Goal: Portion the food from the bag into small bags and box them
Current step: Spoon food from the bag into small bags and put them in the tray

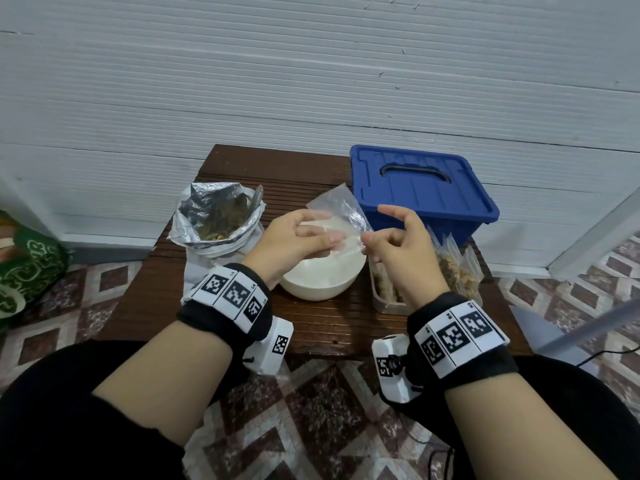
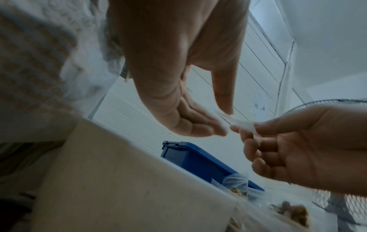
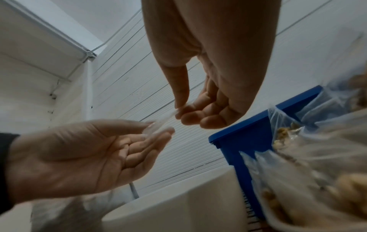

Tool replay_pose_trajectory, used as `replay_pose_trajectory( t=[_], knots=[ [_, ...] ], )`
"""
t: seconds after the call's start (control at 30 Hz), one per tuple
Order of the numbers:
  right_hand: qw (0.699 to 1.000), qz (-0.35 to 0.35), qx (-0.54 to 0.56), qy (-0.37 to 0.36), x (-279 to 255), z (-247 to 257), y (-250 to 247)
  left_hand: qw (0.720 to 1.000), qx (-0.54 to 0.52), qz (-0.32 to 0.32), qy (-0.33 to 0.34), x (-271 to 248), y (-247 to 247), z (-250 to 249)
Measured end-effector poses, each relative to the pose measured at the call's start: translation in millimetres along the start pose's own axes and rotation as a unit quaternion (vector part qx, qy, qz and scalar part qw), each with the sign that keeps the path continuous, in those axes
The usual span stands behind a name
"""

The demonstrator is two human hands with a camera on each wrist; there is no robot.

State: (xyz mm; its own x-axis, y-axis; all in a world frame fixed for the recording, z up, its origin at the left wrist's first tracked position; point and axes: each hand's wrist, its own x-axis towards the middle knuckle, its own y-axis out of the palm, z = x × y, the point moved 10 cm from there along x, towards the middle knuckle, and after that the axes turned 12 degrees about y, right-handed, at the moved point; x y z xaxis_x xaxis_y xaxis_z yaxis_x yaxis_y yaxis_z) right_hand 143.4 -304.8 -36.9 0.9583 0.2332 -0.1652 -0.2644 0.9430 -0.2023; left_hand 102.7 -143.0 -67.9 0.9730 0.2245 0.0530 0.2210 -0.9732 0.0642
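A: Both hands are working one empty small bag [image 1: 341,216] above the white bowl [image 1: 322,275]. The left hand [image 1: 294,237] is pinching its near edge between thumb and fingertips; the right hand [image 1: 398,244] is pinching the corner beside it, index finger lifted clear, the other fingers curled in.

B: Why over the bowl?

A: Likely so anything spilled is landing in the bowl and not on the table [image 1: 322,327]. The two pinches sit close together on the same edge, which reads as rubbing the mouth apart to open it. The film is thin and blurred in both wrist views, so I cannot tell whether the mouth is parted yet.

B: And the food?

A: The foil bag [image 1: 218,220] is standing open near the table's back left corner, rim rolled down, presumably to keep the opening wide for scooping. What looks like a handle is sticking up at its far rim.

B: Filled portions?

A: Filled small bags [image 1: 457,268] are leaning together in a clear tray [image 1: 388,299] at the right edge, just in front of the blue box [image 1: 422,188]. The box is sitting at the back right corner with its lid on, so boxing is not yet done. Staging them next to it is keeping the last move short.
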Motion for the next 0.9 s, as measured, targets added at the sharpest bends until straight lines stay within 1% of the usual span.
replay_pose_trajectory(
  t=[0.07,0.13,0.17,0.2,0.27,0.3,0.33,0.37,0.5,0.57,0.63,0.8,0.9],
  knots=[
    [0.997,-0.005,-0.066,-0.028,0,5,-3,0.996,0.082,-0.005,0.026,3,-5,-3],
    [0.989,0.010,-0.141,-0.050,-2,9,-1,0.981,0.168,0.007,0.093,4,-4,-17],
    [0.983,0.021,-0.172,-0.056,-2,11,1,0.965,0.222,0.036,0.137,4,2,-25],
    [0.979,0.030,-0.191,-0.061,-3,12,2,0.939,0.282,0.079,0.179,2,11,-32],
    [0.978,0.046,-0.195,-0.065,-4,14,2,0.878,0.384,0.164,0.235,-5,31,-37],
    [0.979,0.053,-0.187,-0.064,-4,15,2,0.853,0.416,0.190,0.252,-8,37,-36],
    [0.980,0.058,-0.178,-0.062,-4,16,2,0.838,0.433,0.202,0.263,-10,41,-34],
    [0.982,0.060,-0.171,-0.059,-5,16,2,0.833,0.437,0.204,0.270,-10,43,-33],
    [0.984,0.061,-0.160,-0.050,-7,15,4,0.841,0.416,0.183,0.294,-10,43,-34],
    [0.985,0.060,-0.154,-0.042,-7,15,5,0.840,0.405,0.184,0.312,-11,45,-36],
    [0.987,0.060,-0.143,-0.032,-8,14,5,0.841,0.400,0.185,0.314,-11,45,-36],
    [0.997,0.038,-0.066,0.010,-3,9,-1,0.869,0.373,0.139,0.293,-10,36,-42],
    [0.997,0.046,-0.051,0.022,-2,7,-2,0.888,0.347,0.114,0.279,-10,31,-44]
  ],
)
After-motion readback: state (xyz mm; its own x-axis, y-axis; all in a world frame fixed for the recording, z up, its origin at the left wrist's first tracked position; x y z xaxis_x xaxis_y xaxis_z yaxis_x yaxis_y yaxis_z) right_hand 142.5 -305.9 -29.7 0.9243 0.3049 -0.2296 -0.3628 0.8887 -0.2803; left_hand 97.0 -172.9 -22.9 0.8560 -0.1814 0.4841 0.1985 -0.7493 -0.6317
